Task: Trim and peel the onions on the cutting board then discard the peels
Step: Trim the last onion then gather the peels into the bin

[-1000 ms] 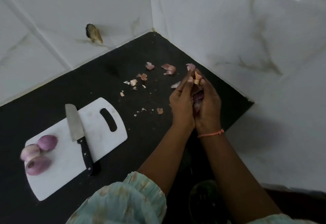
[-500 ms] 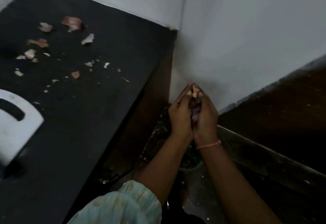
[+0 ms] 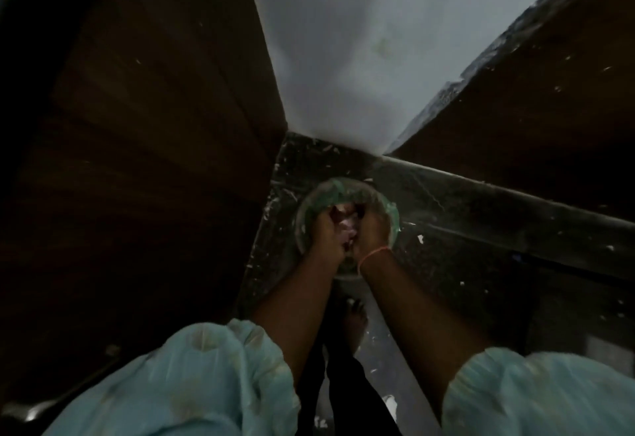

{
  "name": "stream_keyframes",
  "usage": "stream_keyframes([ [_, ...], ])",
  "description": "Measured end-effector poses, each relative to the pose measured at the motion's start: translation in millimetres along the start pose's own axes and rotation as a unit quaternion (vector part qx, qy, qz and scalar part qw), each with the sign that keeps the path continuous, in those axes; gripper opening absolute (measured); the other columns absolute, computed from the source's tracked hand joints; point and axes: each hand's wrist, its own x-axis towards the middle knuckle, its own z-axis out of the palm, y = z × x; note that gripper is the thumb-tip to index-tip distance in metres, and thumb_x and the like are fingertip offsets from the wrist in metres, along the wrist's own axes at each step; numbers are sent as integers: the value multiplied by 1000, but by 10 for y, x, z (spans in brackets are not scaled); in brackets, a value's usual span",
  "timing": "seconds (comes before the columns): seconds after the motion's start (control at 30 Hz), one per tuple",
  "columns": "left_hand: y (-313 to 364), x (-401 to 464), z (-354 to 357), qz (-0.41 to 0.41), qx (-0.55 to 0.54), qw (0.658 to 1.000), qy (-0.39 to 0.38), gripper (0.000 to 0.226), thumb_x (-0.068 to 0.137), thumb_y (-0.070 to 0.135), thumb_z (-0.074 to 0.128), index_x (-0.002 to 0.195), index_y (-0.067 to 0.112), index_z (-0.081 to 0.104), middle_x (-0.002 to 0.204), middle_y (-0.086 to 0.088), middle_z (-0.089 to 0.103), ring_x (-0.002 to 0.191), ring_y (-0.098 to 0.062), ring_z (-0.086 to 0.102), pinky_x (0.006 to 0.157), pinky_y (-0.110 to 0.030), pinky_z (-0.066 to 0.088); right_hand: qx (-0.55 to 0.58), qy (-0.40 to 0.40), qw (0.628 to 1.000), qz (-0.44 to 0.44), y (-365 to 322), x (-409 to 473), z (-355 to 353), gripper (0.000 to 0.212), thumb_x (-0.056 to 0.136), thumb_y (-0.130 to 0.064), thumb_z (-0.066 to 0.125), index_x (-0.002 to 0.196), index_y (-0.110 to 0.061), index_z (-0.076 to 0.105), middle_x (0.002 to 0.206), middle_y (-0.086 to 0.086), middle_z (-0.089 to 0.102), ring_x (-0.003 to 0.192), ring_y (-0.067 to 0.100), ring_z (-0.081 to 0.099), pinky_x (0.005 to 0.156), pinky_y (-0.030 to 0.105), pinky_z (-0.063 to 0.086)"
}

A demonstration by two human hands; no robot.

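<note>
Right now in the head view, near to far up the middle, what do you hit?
Pale green sleeves → bare foot on the floor → left hand and right hand cupping onion peels over the green-lined bin → white wall.
</note>
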Motion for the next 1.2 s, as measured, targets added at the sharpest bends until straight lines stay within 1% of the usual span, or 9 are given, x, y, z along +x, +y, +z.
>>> stream_keyframes([
  [0.1,-34,217,-117,-2,39,999,9,56,107,26,25,86,3,72,79,-14,74,81,-28,68,73,-28,54,-42,-16,999,-20,-28,70,-33,42,99,-9,46,62,-6,66,77,-3,64,85,19,62,90,24,46],
  [0.23,-56,673,-246,-34,91,995,19,53,104,38,35,140,5,55,146,-17,53,128,-37,55,113,-50,39,-166,16,980,-108,11,255,-161,20,99,-14,52,104,-3,68,88,2,67,80,17,66,62,18,50],
  [0.43,73,389,-180,-42,105,994,0,61,106,46,30,147,3,46,151,-15,47,135,-33,47,119,-40,32,-443,-232,859,-110,497,409,-413,39,106,-27,37,140,-15,52,147,12,47,134,25,45,116,40,30],
  [0.57,129,327,-221,-88,124,988,-33,54,103,52,37,123,10,64,107,-12,73,99,-26,63,88,-37,50,-500,-145,844,-125,322,469,-475,40,106,-27,37,143,-14,46,149,11,45,136,26,42,116,34,28],
  [0.7,68,361,-199,-62,118,991,-21,61,102,55,38,142,11,53,144,-12,55,127,-25,53,109,-35,40,-508,-215,820,-154,298,230,-405,45,107,-21,34,149,-5,32,152,7,34,143,20,30,106,4,21],
  [0.8,85,227,-117,-76,152,985,-33,62,97,60,44,133,13,61,133,-12,63,124,-28,56,110,-42,41,-602,-182,768,-124,139,412,-576,46,106,-19,36,147,1,33,155,17,30,146,31,26,117,29,18],
  [0.97,104,176,-90,-57,196,979,-27,73,77,70,62,130,21,67,132,-8,66,124,-31,60,111,-52,42,-503,2,857,-114,-268,333,-819,10,89,-7,66,91,-14,59,94,11,64,98,31,58,79,33,45],
  [1.03,55,272,-89,-51,238,970,-11,82,65,70,70,130,20,67,130,-9,67,120,-32,63,107,-54,47,-507,44,854,-110,-376,268,-856,25,81,-6,71,69,-17,51,77,11,59,83,27,58,70,32,45],
  [1.2,198,-541,348,-51,300,952,-12,51,96,52,56,128,14,67,123,-14,69,114,-34,65,100,-50,53,-341,-133,930,38,-523,-121,-670,42,87,-20,68,128,-13,60,123,19,65,109,34,63,97,53,50],
])
